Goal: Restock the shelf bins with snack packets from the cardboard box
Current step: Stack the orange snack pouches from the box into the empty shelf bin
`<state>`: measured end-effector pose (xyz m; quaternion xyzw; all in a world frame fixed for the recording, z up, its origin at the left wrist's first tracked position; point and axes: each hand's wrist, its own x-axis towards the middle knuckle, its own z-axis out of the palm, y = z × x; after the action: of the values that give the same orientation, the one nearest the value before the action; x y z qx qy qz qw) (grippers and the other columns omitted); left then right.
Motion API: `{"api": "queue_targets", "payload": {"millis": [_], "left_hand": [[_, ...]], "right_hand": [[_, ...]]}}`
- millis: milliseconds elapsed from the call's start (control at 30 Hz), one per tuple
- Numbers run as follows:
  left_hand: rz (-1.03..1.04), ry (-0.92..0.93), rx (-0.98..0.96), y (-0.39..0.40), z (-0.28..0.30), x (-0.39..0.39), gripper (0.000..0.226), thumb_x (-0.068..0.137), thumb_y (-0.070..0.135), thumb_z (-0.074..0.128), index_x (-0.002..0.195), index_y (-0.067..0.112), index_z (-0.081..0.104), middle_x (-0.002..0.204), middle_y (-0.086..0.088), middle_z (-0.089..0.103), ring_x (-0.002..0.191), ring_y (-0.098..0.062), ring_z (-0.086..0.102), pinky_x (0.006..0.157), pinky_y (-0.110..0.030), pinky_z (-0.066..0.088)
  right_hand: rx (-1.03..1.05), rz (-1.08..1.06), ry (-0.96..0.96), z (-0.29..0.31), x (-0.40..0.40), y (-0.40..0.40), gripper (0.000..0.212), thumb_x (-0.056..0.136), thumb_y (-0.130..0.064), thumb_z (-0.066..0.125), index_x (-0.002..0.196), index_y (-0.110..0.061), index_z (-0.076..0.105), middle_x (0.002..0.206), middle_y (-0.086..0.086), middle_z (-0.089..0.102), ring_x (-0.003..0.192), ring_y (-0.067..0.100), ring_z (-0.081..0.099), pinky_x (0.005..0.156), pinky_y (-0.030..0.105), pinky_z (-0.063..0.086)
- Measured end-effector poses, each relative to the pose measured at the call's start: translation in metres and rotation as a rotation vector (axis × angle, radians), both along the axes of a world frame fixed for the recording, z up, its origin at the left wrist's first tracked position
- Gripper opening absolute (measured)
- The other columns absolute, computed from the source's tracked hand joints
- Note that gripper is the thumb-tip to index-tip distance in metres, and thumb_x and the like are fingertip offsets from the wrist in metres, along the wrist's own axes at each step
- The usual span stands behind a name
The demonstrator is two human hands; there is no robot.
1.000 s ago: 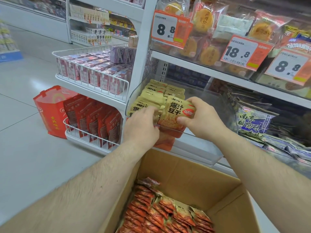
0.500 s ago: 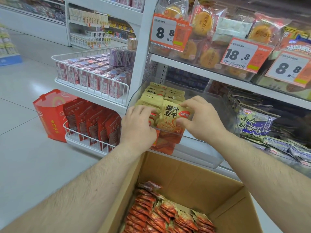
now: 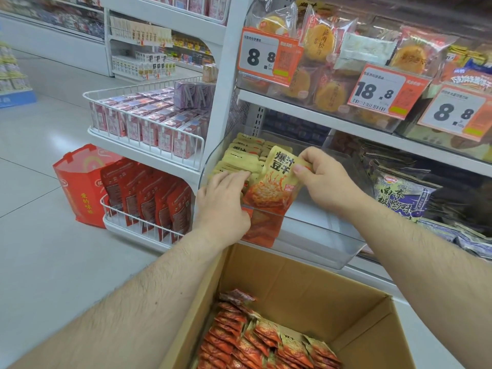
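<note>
A clear plastic shelf bin (image 3: pixel 319 246) holds rows of yellow-and-orange snack packets (image 3: pixel 239 155) standing on edge. My right hand (image 3: pixel 322 177) pinches the top of one packet (image 3: pixel 274 179), upright at the front of the row inside the bin. My left hand (image 3: pixel 223 203) rests with its fingers on the packet tops at the bin's left front corner. Below, an open cardboard box (image 3: pixel 306 286) holds several orange packets (image 3: pixel 255 339) along its left side.
A white shelf upright (image 3: pixel 226 83) stands left of the bin. Wire baskets (image 3: pixel 149 129) of boxed goods and red pouches (image 3: pixel 149 198) jut out on the left. A red bag (image 3: pixel 80 182) sits on the tiled floor. Price tags (image 3: pixel 383 89) hang above.
My right hand has turned the packet more upright and lowered it into the bin's front row. My left hand has slid down onto the packets at the left.
</note>
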<state>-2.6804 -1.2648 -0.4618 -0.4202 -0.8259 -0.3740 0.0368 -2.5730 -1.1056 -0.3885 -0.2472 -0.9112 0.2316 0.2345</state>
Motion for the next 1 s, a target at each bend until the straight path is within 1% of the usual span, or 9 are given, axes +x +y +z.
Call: {"api": "queue_targets", "payload": {"millis": [133,200,333,500,600,733,867,933,1000], "left_hand": [[-0.003,0.002,-0.015,0.000,0.000,0.000,0.075,0.079,0.002,0.056,0.145,0.030,0.036,0.150,0.013,0.039,0.144,-0.012,0.016,0.113,-0.041,0.014],[-0.002,0.002,-0.017,-0.001,0.002,0.000,0.077,0.079,0.002,0.055,0.148,0.028,0.034,0.153,0.011,0.036,0.146,-0.013,0.014,0.115,-0.041,0.012],[-0.041,0.083,-0.041,-0.002,0.009,0.004,0.084,0.078,0.002,0.055,0.153,0.028,0.027,0.162,0.011,0.021,0.150,-0.011,0.003,0.118,-0.036,0.003],[-0.153,0.273,-0.313,0.011,0.012,0.020,0.099,0.079,0.007,0.053,0.157,0.034,0.000,0.165,0.009,-0.012,0.150,-0.020,-0.023,0.120,-0.044,-0.015],[-0.178,0.384,-0.475,0.017,0.007,0.018,0.100,0.082,0.007,0.051,0.156,0.033,-0.010,0.165,0.007,-0.017,0.149,-0.024,-0.026,0.120,-0.050,-0.016],[-0.144,0.422,-0.550,0.013,0.004,0.022,0.097,0.084,0.011,0.052,0.156,0.033,-0.009,0.166,0.007,-0.010,0.151,-0.024,-0.017,0.119,-0.053,-0.016],[-0.148,0.398,-0.622,0.015,0.012,0.029,0.094,0.086,0.015,0.052,0.157,0.031,-0.006,0.166,0.005,-0.013,0.150,-0.025,-0.021,0.118,-0.056,-0.017],[-0.162,0.355,-0.498,0.013,0.019,0.032,0.085,0.088,0.019,0.052,0.158,0.029,0.005,0.166,0.006,-0.006,0.151,-0.021,-0.020,0.119,-0.052,-0.015],[-0.122,0.175,-0.154,0.010,0.024,0.039,0.067,0.091,0.034,0.053,0.153,0.030,0.029,0.162,0.013,0.021,0.151,-0.012,0.001,0.121,-0.044,-0.003]], "right_hand": [[-0.029,0.014,-0.099,-0.002,0.002,0.004,0.018,0.099,-0.023,0.053,0.081,-0.023,0.052,0.084,-0.002,0.063,0.083,0.022,0.057,0.078,0.038,0.046],[-0.064,-0.009,0.066,0.009,0.007,0.004,0.022,0.099,-0.016,0.054,0.078,-0.022,0.052,0.079,-0.001,0.062,0.077,0.020,0.055,0.076,0.039,0.047],[-0.369,-0.144,0.498,0.031,0.027,0.006,0.022,0.102,-0.011,0.048,0.082,-0.019,0.053,0.096,0.023,0.067,0.082,0.033,0.062,0.076,0.049,0.056],[-0.415,-0.263,0.550,0.010,0.056,0.013,0.017,0.102,-0.012,0.048,0.087,-0.016,0.052,0.088,0.010,0.064,0.073,0.020,0.063,0.057,0.031,0.056],[-0.399,-0.319,0.566,-0.004,0.068,0.013,0.016,0.102,-0.012,0.049,0.087,-0.016,0.052,0.083,0.006,0.063,0.066,0.014,0.061,0.048,0.022,0.053],[-0.360,-0.321,0.555,-0.015,0.081,0.009,0.019,0.100,-0.014,0.053,0.083,-0.022,0.054,0.089,0.011,0.068,0.073,0.021,0.065,0.056,0.031,0.059],[-0.338,-0.309,0.538,-0.017,0.086,0.003,0.020,0.099,-0.014,0.054,0.082,-0.023,0.056,0.084,0.013,0.068,0.074,0.029,0.065,0.070,0.055,0.058],[-0.329,-0.298,0.547,-0.016,0.089,0.000,0.019,0.098,-0.015,0.055,0.081,-0.023,0.057,0.081,0.008,0.067,0.079,0.035,0.066,0.073,0.059,0.056],[-0.283,-0.257,0.516,-0.015,0.094,-0.004,0.019,0.097,-0.015,0.057,0.080,-0.024,0.058,0.080,0.007,0.067,0.082,0.035,0.066,0.075,0.058,0.055]]}}
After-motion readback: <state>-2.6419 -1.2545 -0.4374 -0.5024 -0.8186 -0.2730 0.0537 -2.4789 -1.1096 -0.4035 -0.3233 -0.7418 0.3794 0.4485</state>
